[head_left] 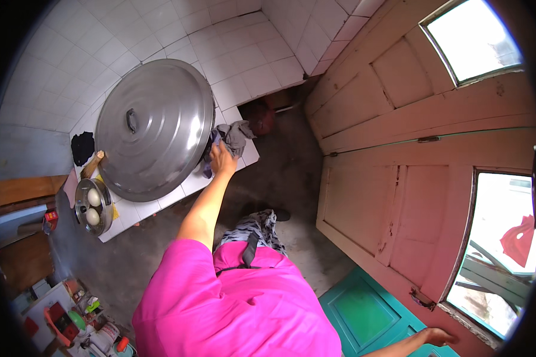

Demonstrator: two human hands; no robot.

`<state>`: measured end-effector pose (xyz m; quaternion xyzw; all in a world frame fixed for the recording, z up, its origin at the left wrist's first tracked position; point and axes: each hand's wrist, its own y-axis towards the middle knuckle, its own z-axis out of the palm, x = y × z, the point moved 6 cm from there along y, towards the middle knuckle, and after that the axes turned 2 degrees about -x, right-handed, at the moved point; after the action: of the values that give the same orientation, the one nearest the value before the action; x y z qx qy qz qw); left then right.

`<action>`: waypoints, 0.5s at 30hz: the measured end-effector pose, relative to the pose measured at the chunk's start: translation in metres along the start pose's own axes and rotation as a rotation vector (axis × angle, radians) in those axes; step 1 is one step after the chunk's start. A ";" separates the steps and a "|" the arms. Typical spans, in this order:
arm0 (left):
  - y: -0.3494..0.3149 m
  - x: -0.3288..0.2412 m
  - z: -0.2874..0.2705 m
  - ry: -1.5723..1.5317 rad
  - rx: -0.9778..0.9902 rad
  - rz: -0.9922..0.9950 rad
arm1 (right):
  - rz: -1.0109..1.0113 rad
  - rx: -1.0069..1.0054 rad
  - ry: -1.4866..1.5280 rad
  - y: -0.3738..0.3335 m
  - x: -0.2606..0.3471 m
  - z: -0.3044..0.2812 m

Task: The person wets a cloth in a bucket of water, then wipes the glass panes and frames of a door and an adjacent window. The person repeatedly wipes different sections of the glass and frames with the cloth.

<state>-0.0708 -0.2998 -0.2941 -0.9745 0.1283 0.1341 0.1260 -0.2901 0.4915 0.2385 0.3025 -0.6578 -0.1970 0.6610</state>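
The big steel lid (155, 128) hides whatever vessel sits under it and covers much of the white tiled worktop (187, 184). The left hand (222, 157) grips at the lid's rim, its fingers lost behind the grey cloth (235, 135). The right hand (435, 337) lies near the lower edge by the teal door panel (363, 309); its grip cannot be told. Small items on the floor at lower left (71, 321) are too tiny to identify.

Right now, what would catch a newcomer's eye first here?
The big round steel lid dominates the white tiled counter at upper left; the left hand grips a grey cloth at its right edge. Beside it, lower left, a small steel bowl holds two pale eggs. The right hand rests low by the pink wooden door.
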 end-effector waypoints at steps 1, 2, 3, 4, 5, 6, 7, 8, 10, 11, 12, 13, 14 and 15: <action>-0.010 0.013 0.001 0.109 -0.003 0.083 | 0.014 -0.008 -0.002 -0.004 0.005 -0.001; -0.019 0.025 0.002 0.159 0.011 0.104 | 0.008 -0.006 0.002 -0.006 0.008 0.001; -0.021 0.034 0.004 0.208 0.023 0.127 | 0.002 -0.005 0.006 -0.008 0.011 0.002; -0.009 0.067 0.012 -0.298 0.000 -0.184 | 0.000 -0.005 0.004 -0.008 0.011 0.000; -0.013 0.074 0.009 -0.209 -0.164 -0.030 | -0.004 -0.017 0.015 -0.009 0.012 -0.001; -0.019 0.080 0.006 -0.092 -0.340 0.110 | -0.008 -0.027 0.030 -0.010 0.013 -0.001; -0.018 0.091 -0.001 -0.253 -0.518 0.165 | -0.007 -0.032 0.045 -0.011 0.013 0.001; -0.020 0.089 -0.013 -0.326 -0.460 0.107 | -0.019 -0.024 0.041 -0.015 0.016 0.002; -0.029 0.081 -0.056 -0.521 -0.345 0.103 | 0.016 -0.023 0.027 -0.009 0.009 -0.002; -0.031 0.086 -0.065 -0.643 -0.293 0.149 | 0.039 -0.020 0.020 -0.006 0.003 -0.001; -0.027 0.096 -0.062 -0.824 -0.057 0.138 | 0.041 -0.013 0.033 -0.004 0.001 0.002; -0.026 0.102 -0.054 -1.303 0.069 0.052 | 0.048 -0.009 0.042 -0.001 -0.005 0.004; -0.032 0.090 -0.057 -1.466 0.136 -0.121 | 0.046 -0.010 0.054 0.002 -0.008 0.004; -0.045 0.064 -0.075 -1.622 0.206 -0.304 | 0.032 -0.017 0.068 0.003 -0.010 0.005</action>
<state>0.0188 -0.2925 -0.2332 -0.5659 -0.1238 0.7639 0.2845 -0.2965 0.4996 0.2329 0.2927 -0.6379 -0.1815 0.6888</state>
